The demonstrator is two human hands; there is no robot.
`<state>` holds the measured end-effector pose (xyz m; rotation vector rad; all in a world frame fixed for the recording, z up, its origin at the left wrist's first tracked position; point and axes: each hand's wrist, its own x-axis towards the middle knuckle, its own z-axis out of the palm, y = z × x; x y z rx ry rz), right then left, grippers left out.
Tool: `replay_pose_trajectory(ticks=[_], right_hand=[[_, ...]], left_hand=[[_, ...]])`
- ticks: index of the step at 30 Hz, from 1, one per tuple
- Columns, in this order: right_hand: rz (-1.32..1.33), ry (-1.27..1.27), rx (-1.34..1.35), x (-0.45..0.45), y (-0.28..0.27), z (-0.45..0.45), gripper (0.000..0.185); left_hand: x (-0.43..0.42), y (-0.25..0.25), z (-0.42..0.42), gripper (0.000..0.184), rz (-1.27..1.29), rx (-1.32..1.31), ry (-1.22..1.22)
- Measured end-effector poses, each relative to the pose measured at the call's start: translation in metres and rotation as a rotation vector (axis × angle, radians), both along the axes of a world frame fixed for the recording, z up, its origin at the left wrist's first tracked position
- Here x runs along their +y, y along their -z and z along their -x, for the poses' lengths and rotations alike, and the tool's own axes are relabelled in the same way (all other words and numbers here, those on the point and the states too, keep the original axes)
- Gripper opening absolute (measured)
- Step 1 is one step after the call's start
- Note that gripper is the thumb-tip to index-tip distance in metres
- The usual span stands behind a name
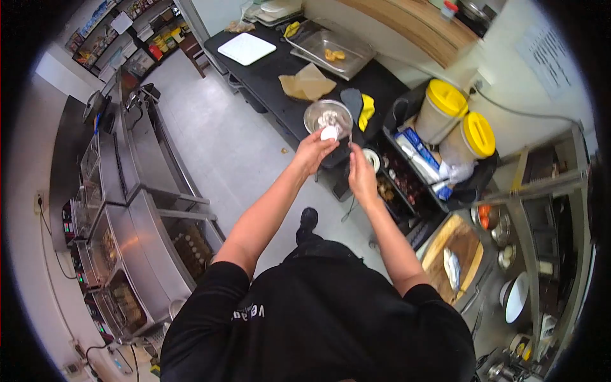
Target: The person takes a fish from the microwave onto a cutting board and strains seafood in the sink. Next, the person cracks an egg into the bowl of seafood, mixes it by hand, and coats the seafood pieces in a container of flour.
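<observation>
My left hand [310, 155] is closed on a small white round thing [329, 133], perhaps a cup or lid, at the near rim of a metal bowl [310, 116]. White lumpy food [331, 118] lies in the bowl. Just right of the bowl, my right hand [362, 178] has its fingers closed around a thin metal utensil [350, 137]; the end of the utensil is too small to make out. Beyond the bowl lies a sheet of brown paper [307, 83]. A grey and yellow glove or cloth [366, 112] rests to its right.
The black counter [267, 76] carries a white board [247, 49] and a clear tray [356, 54] with yellow pieces. Yellow-lidded tubs [443, 105] stand at right. A fish [452, 270] lies on a wooden board [468, 239]. Fryers [121, 254] line the left.
</observation>
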<state>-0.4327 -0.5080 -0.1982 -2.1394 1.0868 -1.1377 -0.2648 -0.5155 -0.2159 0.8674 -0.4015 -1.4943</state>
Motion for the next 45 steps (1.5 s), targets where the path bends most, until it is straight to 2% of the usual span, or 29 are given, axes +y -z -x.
replay_pose_trajectory(ticks=[2,4,5,10,11,12,15,18,23,24,25,26,28,30,32,34,35,38,42,44,45], right_hand=[[-0.013,0.036,0.118,-0.024,0.026,-0.028,0.028],[-0.194,0.048,0.264,-0.041,0.028,-0.05,0.029],[-0.204,0.055,0.276,-0.051,0.028,-0.057,0.029],[-0.018,0.165,0.071,-0.075,0.013,-0.088,0.03],[-0.059,0.148,0.178,-0.078,0.026,-0.088,0.029],[-0.235,0.094,0.403,-0.083,0.026,-0.088,0.028],[-0.321,0.175,0.345,-0.089,0.024,-0.096,0.027],[-0.315,0.257,0.273,-0.09,0.016,-0.096,0.026],[-0.225,0.259,0.171,-0.116,0.037,-0.101,0.02],[-0.185,0.266,0.119,-0.128,0.043,-0.101,0.019],[-0.259,0.286,0.075,-0.141,0.045,-0.103,0.023],[-0.262,0.286,0.076,-0.152,0.047,-0.102,0.023],[-0.606,0.138,0.156,-0.171,0.034,-0.101,0.03],[-0.86,0.003,0.026,-0.196,0.061,-0.095,0.034],[-0.902,-0.07,0.037,-0.21,0.066,-0.091,0.036],[-0.884,-0.071,-0.005,-0.213,0.064,-0.09,0.034],[-0.863,-0.065,-0.051,-0.215,0.063,-0.09,0.032],[-0.953,-0.048,-0.078,-0.217,0.053,-0.09,0.031],[-1.034,-0.048,-0.118,-0.217,0.053,-0.091,0.033],[-0.759,-0.066,0.0,-0.219,0.08,-0.089,0.034],[-0.761,-0.069,0.0,-0.217,0.08,-0.09,0.034]], left_hand=[[-0.026,0.002,-0.026,0.045,-0.029,-0.024,0.003],[-0.048,0.01,-0.045,0.049,-0.098,-0.062,0.03],[-0.058,0.014,-0.054,0.05,-0.127,-0.061,0.031],[-0.094,0.035,-0.079,0.052,-0.175,-0.015,0.07],[-0.1,0.042,-0.079,0.053,-0.178,0.024,0.082],[-0.104,0.045,-0.078,0.053,-0.188,0.035,0.101],[-0.117,0.053,-0.081,0.051,-0.209,-0.04,0.13],[-0.126,0.058,-0.083,0.051,-0.206,-0.082,0.16],[-0.128,0.054,-0.095,0.051,-0.225,-0.191,0.276],[-0.129,0.051,-0.098,0.052,-0.209,-0.301,0.351],[-0.132,0.05,-0.101,0.053,-0.191,-0.409,0.425],[-0.134,0.049,-0.103,0.053,-0.194,-0.407,0.425],[-0.143,0.053,-0.108,0.055,-0.134,-0.553,0.55],[-0.16,0.069,-0.111,0.055,-0.056,-0.533,0.57],[-0.169,0.073,-0.111,0.055,0.021,-0.51,0.586],[-0.177,0.053,-0.106,0.051,0.017,-0.831,0.579],[-0.178,0.044,-0.103,0.047,0.033,-0.854,0.553],[-0.192,0.067,-0.1,0.043,0.16,-0.972,0.524],[-0.194,0.071,-0.099,0.042,0.231,-1.073,0.488],[-0.187,0.054,-0.099,0.041,0.369,-1.354,0.444],[-0.185,0.057,-0.097,0.041,0.365,-1.354,0.443]])
